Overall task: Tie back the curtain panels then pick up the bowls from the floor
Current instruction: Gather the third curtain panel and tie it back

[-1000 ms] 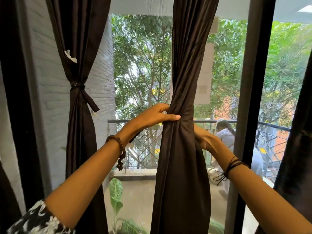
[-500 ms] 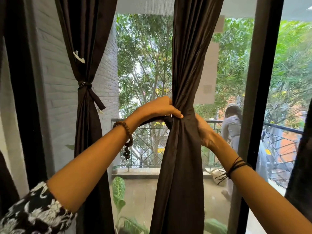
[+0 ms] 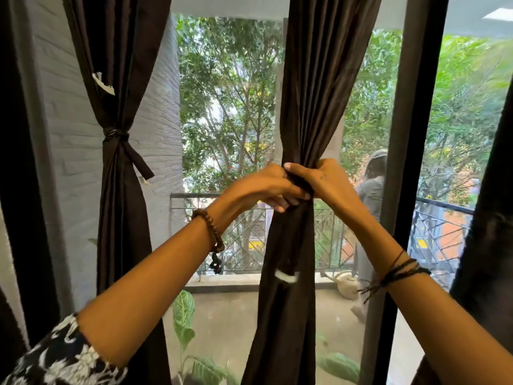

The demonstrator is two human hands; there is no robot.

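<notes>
Both hands met at the waist of the middle curtain panel [image 3: 302, 112], the left hand [image 3: 266, 187] and the right hand [image 3: 319, 179] touching, each with fingers curled round the dark bunched cloth and what looked like a tie strip between them. They held it there, I judged, to keep the gathered folds cinched while the knot was worked. Left of it hung the other curtain panel [image 3: 116, 190], already bound by its tie [image 3: 116, 133], the loose end drooping to the right. Between the two, glass looked onto a balcony with a metal railing [image 3: 244, 237]; a dark window frame [image 3: 410, 162] stood just right of the hands. Leafy plants [image 3: 184, 315] showed low behind the glass. No bowls were in sight; the floor lay out of view.
</notes>
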